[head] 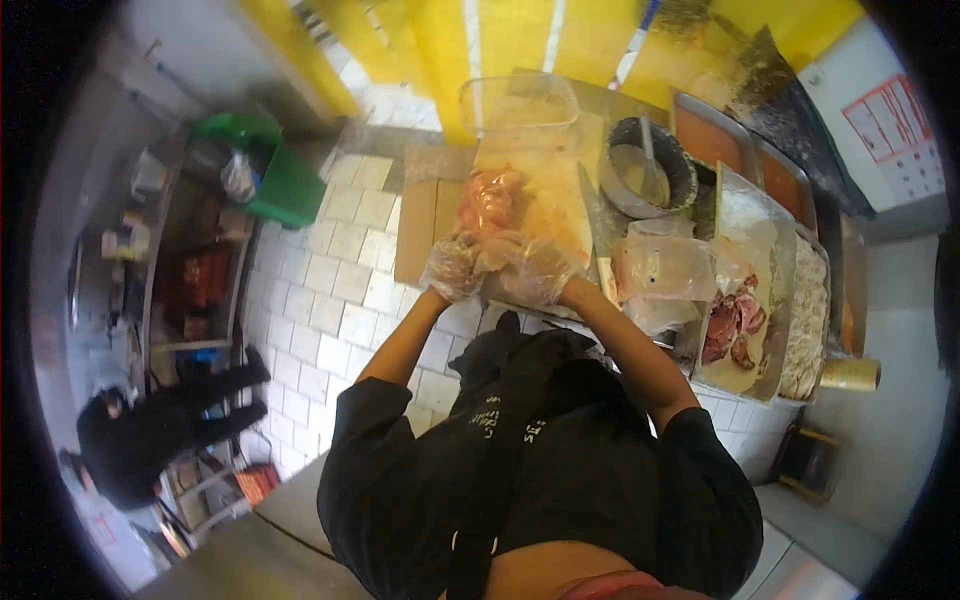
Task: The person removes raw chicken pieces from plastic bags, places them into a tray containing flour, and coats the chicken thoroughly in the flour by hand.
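Observation:
My left hand [454, 268] and my right hand [541, 271], both in clear plastic gloves, are at the near edge of a stained cutting board [551, 187]. Between them they grip a pale, thin piece of raw meat [495, 253] by its two sides. Just beyond, a glossy pile of raw meat [491, 196] lies on the board's left part; whether film covers it is unclear. A knife with a pale handle [604, 276] lies along the board's right edge, close to my right hand. My fingertips are partly hidden by the meat and gloves.
A clear plastic tub [519, 124] stands at the board's far end. Right are a pot of batter [611, 176] with a utensil, plastic bags [664, 270], a tray with raw meat [780, 330] and a flour tray [806, 322]. Cardboard [416, 232] lies left; a person [142, 442] stands further off.

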{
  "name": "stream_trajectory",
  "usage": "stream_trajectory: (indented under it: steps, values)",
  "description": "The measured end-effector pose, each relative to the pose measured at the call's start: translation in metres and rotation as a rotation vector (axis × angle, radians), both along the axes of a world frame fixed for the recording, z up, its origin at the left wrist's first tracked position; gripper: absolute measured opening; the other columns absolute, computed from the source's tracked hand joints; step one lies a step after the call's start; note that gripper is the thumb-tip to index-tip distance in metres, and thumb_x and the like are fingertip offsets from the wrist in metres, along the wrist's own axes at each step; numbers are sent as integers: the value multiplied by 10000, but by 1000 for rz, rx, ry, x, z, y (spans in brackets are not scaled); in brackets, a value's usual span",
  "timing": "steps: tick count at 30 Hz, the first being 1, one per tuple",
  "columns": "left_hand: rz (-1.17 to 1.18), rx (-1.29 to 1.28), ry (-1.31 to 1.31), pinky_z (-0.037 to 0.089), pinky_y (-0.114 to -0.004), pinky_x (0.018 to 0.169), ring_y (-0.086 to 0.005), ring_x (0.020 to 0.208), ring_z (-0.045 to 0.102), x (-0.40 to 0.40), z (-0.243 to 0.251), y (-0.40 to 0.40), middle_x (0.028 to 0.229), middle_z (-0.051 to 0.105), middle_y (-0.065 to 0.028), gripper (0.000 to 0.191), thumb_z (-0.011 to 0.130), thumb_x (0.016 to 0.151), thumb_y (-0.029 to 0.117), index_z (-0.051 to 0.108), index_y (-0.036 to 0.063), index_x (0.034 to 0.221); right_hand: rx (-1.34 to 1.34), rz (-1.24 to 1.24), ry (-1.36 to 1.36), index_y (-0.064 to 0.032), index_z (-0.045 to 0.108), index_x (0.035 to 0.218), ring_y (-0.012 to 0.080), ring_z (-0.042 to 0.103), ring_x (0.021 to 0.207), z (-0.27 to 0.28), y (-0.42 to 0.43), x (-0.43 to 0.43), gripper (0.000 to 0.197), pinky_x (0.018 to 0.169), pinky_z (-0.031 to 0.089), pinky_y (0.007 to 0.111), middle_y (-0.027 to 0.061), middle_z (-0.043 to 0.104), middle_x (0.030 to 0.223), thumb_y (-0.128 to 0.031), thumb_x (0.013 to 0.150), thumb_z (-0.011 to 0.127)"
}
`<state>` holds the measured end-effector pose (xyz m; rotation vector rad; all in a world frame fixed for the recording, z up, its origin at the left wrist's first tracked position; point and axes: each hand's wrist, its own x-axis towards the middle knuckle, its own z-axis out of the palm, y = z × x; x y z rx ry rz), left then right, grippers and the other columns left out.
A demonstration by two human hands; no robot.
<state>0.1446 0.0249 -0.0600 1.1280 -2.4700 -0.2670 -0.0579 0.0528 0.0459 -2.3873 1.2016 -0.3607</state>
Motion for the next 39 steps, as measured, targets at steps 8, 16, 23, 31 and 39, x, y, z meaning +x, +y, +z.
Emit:
stream_trajectory:
  steps: [8, 16, 23, 31, 39]
  values:
    - [-232, -215, 5, 412, -476, 878, -340, 966, 552, -25, 108, -72, 982, 620, -119, 238, 628, 791, 278, 624, 102, 951, -217, -242, -307, -80, 627, 1020, 318, 599, 926, 22, -32, -5, 307, 830, 481, 386, 121, 638, 1014, -287, 797, 662]
    - [-108, 87, 369, 462, -379, 705, -298, 730, 565, -86, 160, -75, 745, 602, -95, 147, 658, 826, 206, 620, 65, 815, -97, -572, -856, -54, 639, 947, 244, 619, 783, 23, -18, -21, 250, 732, 496, 345, 95, 659, 893, -258, 809, 687]
    - [-117, -208, 459, 416, -402, 592, -274, 650, 527, -111, 195, -80, 686, 552, -105, 220, 638, 861, 193, 576, 36, 721, -97, -325, -1122, -33, 541, 1115, 224, 577, 886, 35, -37, -31, 363, 788, 479, 323, 127, 600, 996, -195, 808, 647]
    - [-396, 43, 578, 414, -420, 638, -250, 660, 521, -93, 255, -82, 701, 510, -92, 256, 598, 871, 302, 549, 59, 807, -1213, 45, 485, -75, 542, 949, 275, 586, 694, 136, -33, -82, 296, 643, 495, 390, 112, 585, 868, -317, 805, 632]
    - [-412, 2370, 1022, 437, -458, 905, -269, 928, 558, -15, 189, -63, 1031, 549, -138, 408, 467, 886, 384, 517, 59, 1128, -313, 262, 296, -121, 558, 846, 227, 554, 664, 145, -5, -110, 246, 597, 469, 355, 57, 558, 766, -367, 860, 549]
